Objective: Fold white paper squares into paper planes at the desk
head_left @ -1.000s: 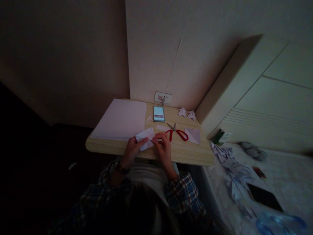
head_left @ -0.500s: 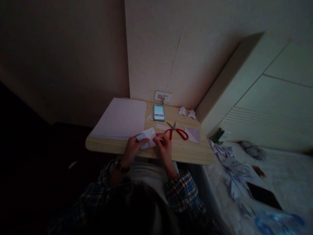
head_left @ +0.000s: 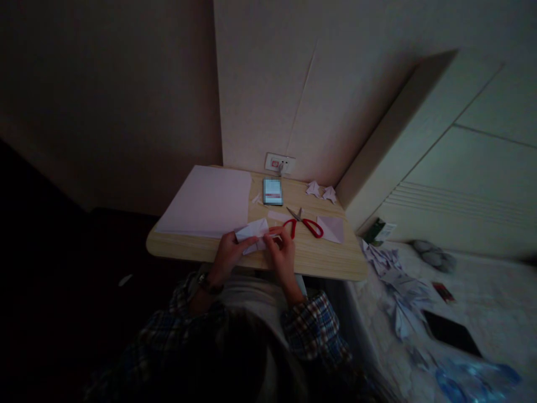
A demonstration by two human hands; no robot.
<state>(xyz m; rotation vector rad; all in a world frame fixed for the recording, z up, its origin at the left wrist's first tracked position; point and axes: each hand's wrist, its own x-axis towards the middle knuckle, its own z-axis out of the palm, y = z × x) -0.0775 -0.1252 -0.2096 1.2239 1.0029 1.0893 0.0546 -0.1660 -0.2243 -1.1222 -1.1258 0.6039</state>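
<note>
A partly folded white paper piece (head_left: pixel 254 233) lies at the near edge of a small wooden table (head_left: pixel 319 260). My left hand (head_left: pixel 229 253) pinches its left side, and my right hand (head_left: pixel 282 252) pinches its right side, fingers closed on the paper. Both wrists come out of plaid sleeves. Red-handled scissors (head_left: pixel 304 223) lie just right of my right hand.
A stack of white sheets (head_left: pixel 207 201) covers the table's left half. A phone (head_left: pixel 272 191), small folded paper figures (head_left: pixel 321 191) and a folded square (head_left: pixel 331 228) sit further back. A wall socket (head_left: pixel 279 164) is behind. The bed at right carries paper scraps (head_left: pixel 394 285) and a dark tablet (head_left: pixel 451 333).
The folded paper has flattened and narrowed a little between my hands. The view has shifted slightly; the hands stay at the same spot.
</note>
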